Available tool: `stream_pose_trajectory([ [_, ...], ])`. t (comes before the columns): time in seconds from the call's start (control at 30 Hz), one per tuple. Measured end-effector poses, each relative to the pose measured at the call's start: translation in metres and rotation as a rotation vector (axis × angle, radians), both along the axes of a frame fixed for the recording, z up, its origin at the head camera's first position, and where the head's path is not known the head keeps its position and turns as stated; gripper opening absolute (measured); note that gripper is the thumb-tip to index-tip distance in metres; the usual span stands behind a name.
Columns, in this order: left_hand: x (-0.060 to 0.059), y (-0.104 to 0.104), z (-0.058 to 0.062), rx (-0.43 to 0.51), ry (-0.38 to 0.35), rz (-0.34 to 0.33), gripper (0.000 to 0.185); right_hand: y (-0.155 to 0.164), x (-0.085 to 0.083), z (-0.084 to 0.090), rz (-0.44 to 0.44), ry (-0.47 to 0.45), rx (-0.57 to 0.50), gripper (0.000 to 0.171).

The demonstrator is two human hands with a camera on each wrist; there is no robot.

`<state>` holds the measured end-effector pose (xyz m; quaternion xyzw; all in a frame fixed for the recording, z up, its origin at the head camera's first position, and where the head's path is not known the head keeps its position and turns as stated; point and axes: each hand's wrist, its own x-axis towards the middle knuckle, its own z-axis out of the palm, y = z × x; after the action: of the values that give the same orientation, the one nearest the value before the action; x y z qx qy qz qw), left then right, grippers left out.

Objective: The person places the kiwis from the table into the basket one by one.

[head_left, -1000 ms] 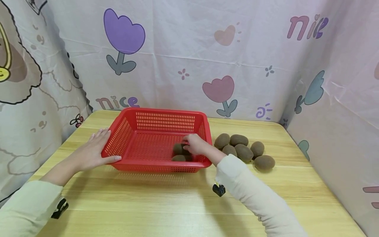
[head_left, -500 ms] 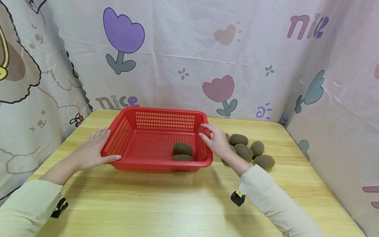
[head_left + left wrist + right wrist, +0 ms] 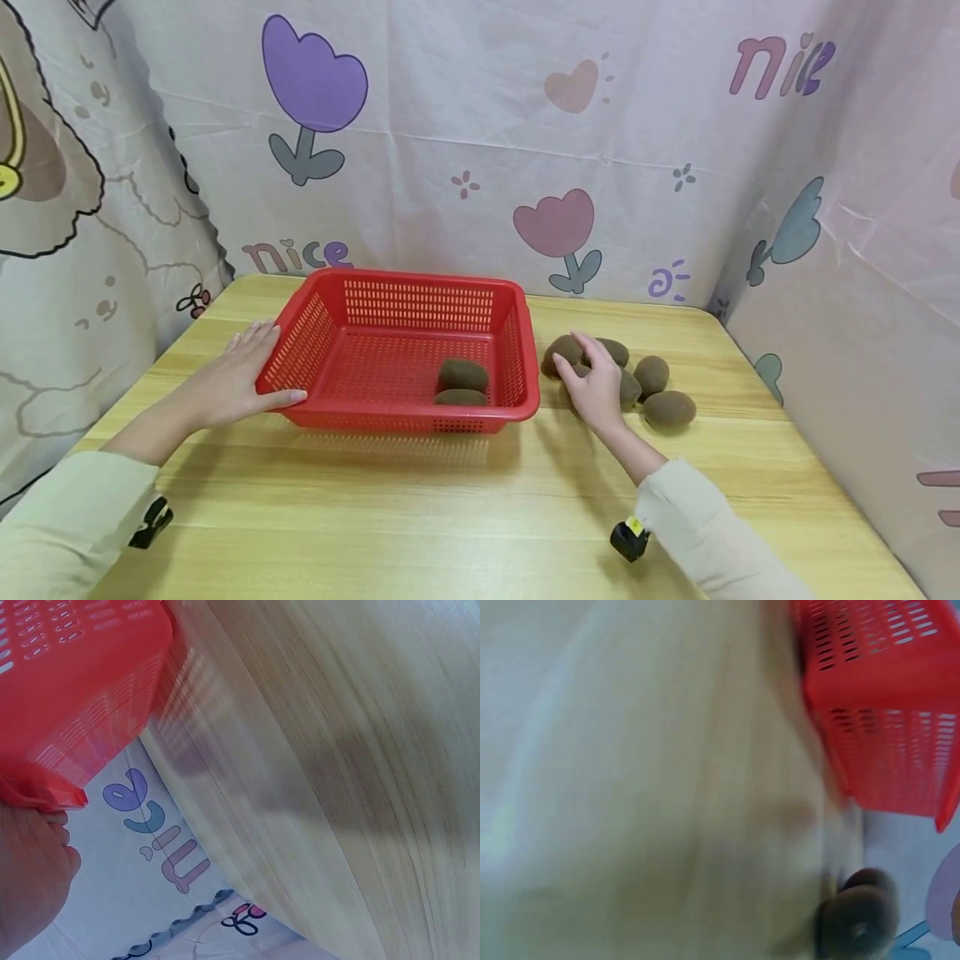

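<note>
A red slatted plastic basket (image 3: 405, 412) stands on the table with two brown kiwis (image 3: 462, 375) in its near right corner. At its left end rests my left hand (image 3: 232, 383), fingers straight along the outer side and thumb across the front corner of the rim. To the right of the basket lies a loose group of several kiwis. My right hand (image 3: 598, 393) is over this group, thumb and fingers apart around the near side of its leftmost kiwi (image 3: 559, 355). In the right wrist view two blurred kiwis (image 3: 859, 919) show at the bottom.
The light wood table (image 3: 420, 517) ends at a patterned cloth (image 3: 450, 125) hanging behind and at both sides. Two more kiwis, one set back (image 3: 652, 375) and one nearer (image 3: 670, 409), lie at the right of the group.
My right hand has let go of a kiwi in the basket, come out over the right rim and moved right to the kiwi group. The left hand has stayed on the basket.
</note>
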<state>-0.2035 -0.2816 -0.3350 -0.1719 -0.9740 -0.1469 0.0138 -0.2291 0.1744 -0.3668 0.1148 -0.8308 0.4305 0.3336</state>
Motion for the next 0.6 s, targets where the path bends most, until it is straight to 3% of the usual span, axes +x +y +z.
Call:
stream_pose_trajectory([
  [0.33,0.000,0.000,0.001,0.009,-0.016,0.004,0.107,0.020,0.011,-0.033,-0.137,-0.224,-0.044,0.052],
  [0.6,0.000,0.000,0.001,-0.001,-0.014,0.004,0.107,0.019,0.015,-0.046,-0.224,-0.281,-0.026,0.055],
])
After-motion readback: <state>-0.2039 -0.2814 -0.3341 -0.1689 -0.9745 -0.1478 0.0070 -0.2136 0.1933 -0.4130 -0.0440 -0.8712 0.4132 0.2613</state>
